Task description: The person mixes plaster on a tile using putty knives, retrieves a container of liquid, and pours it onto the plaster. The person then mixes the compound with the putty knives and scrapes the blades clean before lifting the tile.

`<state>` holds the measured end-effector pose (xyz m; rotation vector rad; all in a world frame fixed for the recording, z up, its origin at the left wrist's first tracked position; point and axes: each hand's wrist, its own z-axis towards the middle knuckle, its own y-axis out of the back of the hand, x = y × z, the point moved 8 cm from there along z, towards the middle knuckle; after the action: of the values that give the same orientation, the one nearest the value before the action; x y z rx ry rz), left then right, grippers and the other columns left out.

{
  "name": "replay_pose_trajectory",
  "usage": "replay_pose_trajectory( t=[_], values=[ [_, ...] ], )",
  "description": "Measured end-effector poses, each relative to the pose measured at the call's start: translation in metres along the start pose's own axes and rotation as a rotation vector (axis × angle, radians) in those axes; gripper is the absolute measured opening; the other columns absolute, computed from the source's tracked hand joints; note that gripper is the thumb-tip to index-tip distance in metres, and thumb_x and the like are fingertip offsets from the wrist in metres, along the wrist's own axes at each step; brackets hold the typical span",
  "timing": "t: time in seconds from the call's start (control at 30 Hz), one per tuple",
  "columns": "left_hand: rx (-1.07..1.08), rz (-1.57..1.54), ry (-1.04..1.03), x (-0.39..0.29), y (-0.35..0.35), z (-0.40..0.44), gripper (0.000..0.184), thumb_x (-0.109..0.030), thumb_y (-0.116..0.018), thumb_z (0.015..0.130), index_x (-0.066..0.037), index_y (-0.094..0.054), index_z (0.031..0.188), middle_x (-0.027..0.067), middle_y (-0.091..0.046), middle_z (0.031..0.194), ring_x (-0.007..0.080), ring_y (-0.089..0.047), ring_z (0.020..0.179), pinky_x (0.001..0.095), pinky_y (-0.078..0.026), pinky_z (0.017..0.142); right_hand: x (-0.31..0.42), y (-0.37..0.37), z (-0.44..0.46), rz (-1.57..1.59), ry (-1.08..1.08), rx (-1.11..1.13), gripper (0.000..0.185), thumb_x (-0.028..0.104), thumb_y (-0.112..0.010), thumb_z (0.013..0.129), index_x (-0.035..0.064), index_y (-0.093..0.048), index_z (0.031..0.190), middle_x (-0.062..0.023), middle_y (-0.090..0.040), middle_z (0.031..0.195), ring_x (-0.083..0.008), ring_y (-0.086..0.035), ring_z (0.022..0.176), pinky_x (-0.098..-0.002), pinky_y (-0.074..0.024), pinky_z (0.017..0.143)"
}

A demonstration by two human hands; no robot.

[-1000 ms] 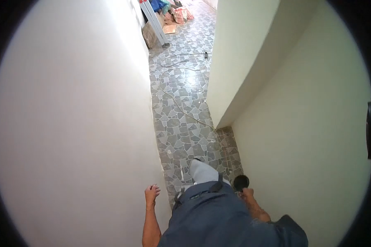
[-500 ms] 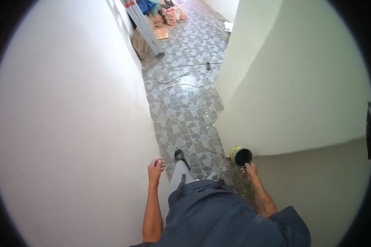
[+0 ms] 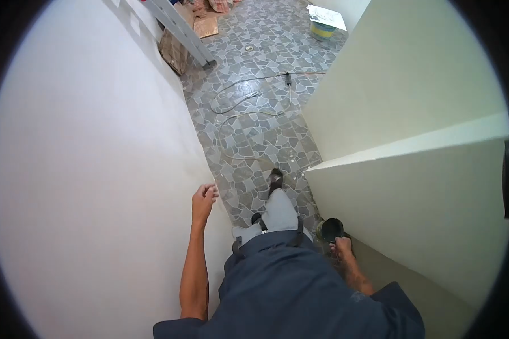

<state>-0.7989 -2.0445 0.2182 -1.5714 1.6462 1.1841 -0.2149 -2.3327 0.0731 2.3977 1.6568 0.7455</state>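
My right hand [image 3: 341,246] is closed on the near edge of a small bucket [image 3: 331,227], low on the right side. The bucket has a dark inside, and its mouth is tilted toward me; whether I grip the rim or a handle is hard to see. On the left, my left hand [image 3: 205,198] hangs beside the white wall [image 3: 113,186] with its fingers loosely bent and apart. Nothing shows in it.
A cable [image 3: 249,114] loops across the tiled floor ahead, with a dark connector. A metal ladder [image 3: 184,34] leans at the far left near a cardboard piece [image 3: 173,52]. A yellow-banded bucket [image 3: 322,31] bears a white board [image 3: 327,17]. A wall corner [image 3: 316,168] juts from the right.
I have stepped forward along the passage, the other foot now leading. The bucket stays in my right hand, now nearer my leg. More of the yellow-banded bucket shows.
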Motion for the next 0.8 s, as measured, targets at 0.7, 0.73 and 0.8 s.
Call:
replay_pose_trajectory(
  t=[0.7, 0.73, 0.8],
  values=[
    [0.175, 0.092, 0.233, -0.071, 0.037, 0.375, 0.03, -0.02, -0.054, 0.102, -0.002, -0.062, 0.125, 0.0093, -0.069, 0.106, 0.0167, -0.069, 0.089, 0.0276, -0.055, 0.073, 0.208, -0.174, 0.028, 0.465, 0.004, -0.195, 0.035, 0.009, -0.053, 0.095, -0.0122, -0.045, 0.121, -0.018, -0.063, 0.093, -0.024, -0.069, 0.066, -0.0313, -0.0524, 0.048],
    [0.232, 0.145, 0.184, -0.084, 0.031, 0.41, 0.031, -0.021, -0.055, 0.102, -0.002, -0.062, 0.125, 0.0093, -0.069, 0.105, 0.0163, -0.069, 0.088, 0.0273, -0.055, 0.072, 0.2, -0.187, 0.016, 0.52, -0.036, -0.237, 0.034, 0.009, -0.052, 0.095, -0.0122, -0.046, 0.121, -0.0173, -0.063, 0.09, -0.0236, -0.069, 0.067, -0.0317, -0.0525, 0.048],
    [0.307, 0.205, 0.11, -0.116, 0.021, 0.461, 0.031, -0.02, -0.055, 0.101, -0.002, -0.063, 0.124, 0.0087, -0.07, 0.102, 0.0155, -0.069, 0.086, 0.0267, -0.054, 0.07, 0.186, -0.205, -0.015, 0.601, -0.104, -0.309, 0.032, 0.009, -0.051, 0.096, -0.0121, -0.047, 0.119, -0.0159, -0.064, 0.086, -0.0227, -0.069, 0.068, -0.0326, -0.0526, 0.048]
  ],
)
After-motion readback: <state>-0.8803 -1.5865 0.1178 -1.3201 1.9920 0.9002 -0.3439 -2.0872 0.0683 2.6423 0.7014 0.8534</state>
